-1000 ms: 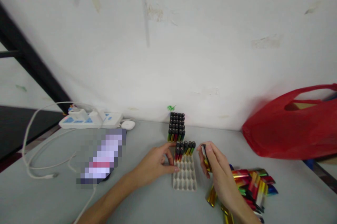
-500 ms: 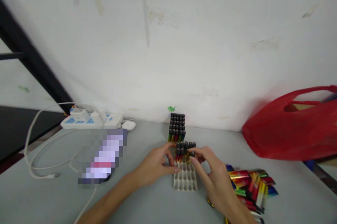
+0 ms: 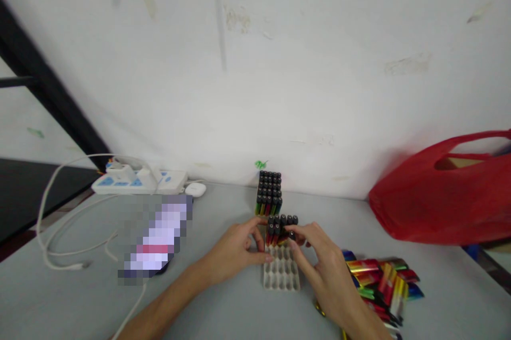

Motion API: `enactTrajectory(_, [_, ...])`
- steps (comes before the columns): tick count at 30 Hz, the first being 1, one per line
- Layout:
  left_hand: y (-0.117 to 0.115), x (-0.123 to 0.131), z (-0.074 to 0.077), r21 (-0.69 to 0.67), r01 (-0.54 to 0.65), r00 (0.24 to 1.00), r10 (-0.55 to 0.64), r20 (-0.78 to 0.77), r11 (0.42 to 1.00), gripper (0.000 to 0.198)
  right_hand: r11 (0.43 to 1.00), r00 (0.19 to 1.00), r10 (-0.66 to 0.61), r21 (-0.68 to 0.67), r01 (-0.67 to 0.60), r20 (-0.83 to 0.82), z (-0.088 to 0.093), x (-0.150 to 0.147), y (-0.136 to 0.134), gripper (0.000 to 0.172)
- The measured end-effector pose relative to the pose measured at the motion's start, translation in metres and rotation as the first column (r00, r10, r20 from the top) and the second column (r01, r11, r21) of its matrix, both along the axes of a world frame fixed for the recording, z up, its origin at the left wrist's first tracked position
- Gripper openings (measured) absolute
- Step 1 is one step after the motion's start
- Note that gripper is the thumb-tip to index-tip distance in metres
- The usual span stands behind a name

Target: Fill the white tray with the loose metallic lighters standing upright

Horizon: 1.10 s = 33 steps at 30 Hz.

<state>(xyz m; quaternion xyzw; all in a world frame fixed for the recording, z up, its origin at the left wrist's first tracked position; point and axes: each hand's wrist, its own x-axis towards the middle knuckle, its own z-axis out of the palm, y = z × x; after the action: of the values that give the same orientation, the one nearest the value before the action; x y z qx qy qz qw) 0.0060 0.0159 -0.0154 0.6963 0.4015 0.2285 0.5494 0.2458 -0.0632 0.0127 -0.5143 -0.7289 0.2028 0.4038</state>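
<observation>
A pale tray (image 3: 281,280) with rows of small round pockets lies on the grey table. Several black-capped tubes (image 3: 277,228) with shiny coloured bodies stand in its far rows. My left hand (image 3: 235,249) curls at the tray's left side, index finger by the standing tubes and thumb on the tray's edge. Between thumb and fingers of my right hand (image 3: 319,255) is one black-capped tube (image 3: 292,235), tilted over the tray beside the second row. Its lower end is partly hidden. Nearer pockets hold nothing.
A packed block of black-capped tubes (image 3: 269,191) stands near the wall. To the right lie a loose pile of shiny coloured tubes (image 3: 385,284) and a red bag (image 3: 439,201). On the left are a power strip (image 3: 139,183), a pixelated phone (image 3: 159,239) and white cables (image 3: 51,212).
The tube in my right hand sits slightly lower and is more tilted. My left hand stays at the tray's side. The whole view has shifted very slightly.
</observation>
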Motion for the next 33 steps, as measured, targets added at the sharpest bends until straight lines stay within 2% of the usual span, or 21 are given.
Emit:
enactTrajectory(8, [0.000,0.000,-0.003,0.000,0.000,1.000,0.000,0.020,1.000,0.078,1.000,0.999,0.020,-0.015,-0.019,0.034,-0.005,0.001,0.001,0.024])
enactTrajectory(17, [0.000,0.000,-0.003,-0.003,-0.002,0.999,0.002,0.032,1.000,0.078,0.995,0.999,-0.030,0.096,0.029,0.016,-0.013,-0.002,0.004,0.035])
enactTrajectory(26, [0.000,-0.001,-0.007,0.010,-0.003,1.000,0.003,0.024,1.000,0.076,0.985,0.998,-0.016,0.175,0.005,0.064,-0.006,-0.002,0.001,0.025])
enactTrajectory(28, [-0.001,-0.001,-0.004,0.006,-0.003,1.000,0.003,0.016,1.000,0.075,0.979,0.995,-0.060,0.201,0.043,0.080,-0.006,-0.001,0.001,0.021])
enactTrajectory(30, [-0.001,0.000,0.000,0.000,-0.003,1.000,0.003,0.006,1.000,0.074,0.961,0.977,-0.170,0.240,0.135,0.130,-0.007,0.000,0.001,0.018])
enactTrajectory(32, [-0.002,0.001,0.003,-0.001,-0.005,1.000,0.005,0.000,1.000,0.073,0.924,0.914,-0.335,0.267,0.272,0.228,-0.011,0.001,0.002,0.018])
enactTrajectory(33, [-0.002,0.001,0.004,-0.001,-0.007,1.000,0.007,-0.001,1.000,0.073,0.896,0.856,-0.425,0.272,0.351,0.295,-0.013,0.002,0.002,0.019])
